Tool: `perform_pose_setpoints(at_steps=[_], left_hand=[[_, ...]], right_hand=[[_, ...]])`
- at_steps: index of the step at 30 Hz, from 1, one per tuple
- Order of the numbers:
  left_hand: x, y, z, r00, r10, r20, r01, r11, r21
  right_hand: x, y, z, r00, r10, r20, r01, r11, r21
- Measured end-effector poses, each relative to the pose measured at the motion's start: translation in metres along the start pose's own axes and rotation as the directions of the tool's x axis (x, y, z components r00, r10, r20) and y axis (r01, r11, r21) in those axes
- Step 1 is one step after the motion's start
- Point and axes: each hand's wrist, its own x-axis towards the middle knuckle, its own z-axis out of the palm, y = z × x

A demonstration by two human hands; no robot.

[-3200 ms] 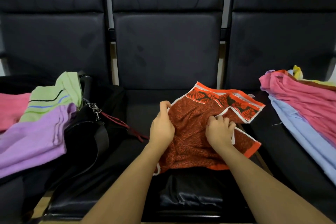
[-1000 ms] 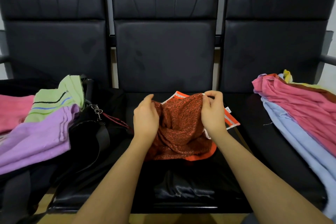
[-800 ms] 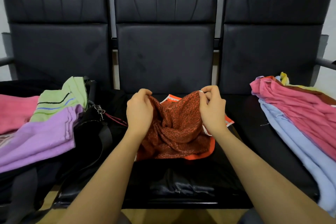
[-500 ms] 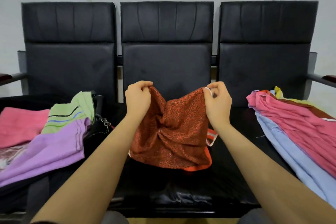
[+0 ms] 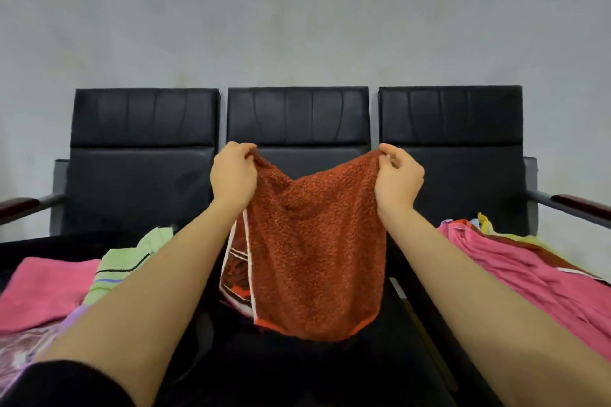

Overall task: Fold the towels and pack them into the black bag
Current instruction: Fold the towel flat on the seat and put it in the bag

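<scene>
L hand (image 5: 233, 175) pinches one top corner of the rust-orange towel (image 5: 317, 251), R hand (image 5: 398, 177) pinches the other; fingers and thumbs curled onto the cloth, both grips firm as far as I can see. Towel held up in air over the middle seat (image 5: 330, 370), approx. dead centre of view, top edge sagging between the hands, body hanging doubled w/ a patterned white-bordered layer (image 5: 236, 269) showing behind at 8 o'clock of it. Lower hem hangs near the seat; contact not clear. Black bag: cannot pick it out w/ certainty in the dark area at 7–8 o'clock. Folded pile at 8–9 o'clock: pink towel (image 5: 46, 287), green striped towel (image 5: 127, 263), lilac cloth (image 5: 77, 314) partly hidden by L forearm. Unfolded heap of pink towels (image 5: 529, 277) at 3–4 o'clock on the R seat. Risks, judged: slack top edge means corners not pulled square, so fold may come out skewed; back layer could slip and bunch; a pinch-only hold may drop a corner if shaken.
</scene>
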Motion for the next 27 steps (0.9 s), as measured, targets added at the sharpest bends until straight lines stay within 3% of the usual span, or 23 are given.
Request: perform_pose_setpoints(at_steps=[4, 8, 15, 19, 23, 27], left_hand=[[0.010, 0.004, -0.013, 1.000, 0.000, -0.019, 0.000, 1.000, 0.021], [0.021, 0.012, -0.020, 0.991, -0.132, -0.022, 0.128, 0.984, -0.123], [0.008, 0.017, -0.012, 0.971, -0.237, 0.027, 0.236, 0.940, -0.248], [-0.002, 0.012, -0.001, 0.952, -0.292, 0.096, 0.307, 0.912, -0.271], [-0.002, 0.007, 0.000, 0.950, -0.252, 0.186, 0.297, 0.915, -0.275], [0.004, -0.002, 0.000, 0.943, -0.189, 0.274, 0.250, 0.945, -0.209]], right_hand=[[0.004, -0.011, -0.004, 0.998, 0.058, -0.009, -0.058, 0.997, 0.059], [0.009, -0.015, -0.013, 0.994, 0.109, 0.007, -0.109, 0.983, 0.147], [0.011, 0.000, -0.027, 0.985, 0.139, -0.104, -0.145, 0.988, -0.046], [0.009, 0.008, -0.032, 0.983, 0.169, -0.079, -0.166, 0.985, 0.038], [0.009, 0.019, -0.031, 0.973, 0.230, -0.002, -0.229, 0.968, 0.106], [0.012, 0.018, -0.032, 0.961, 0.276, -0.025, -0.266, 0.944, 0.197]])
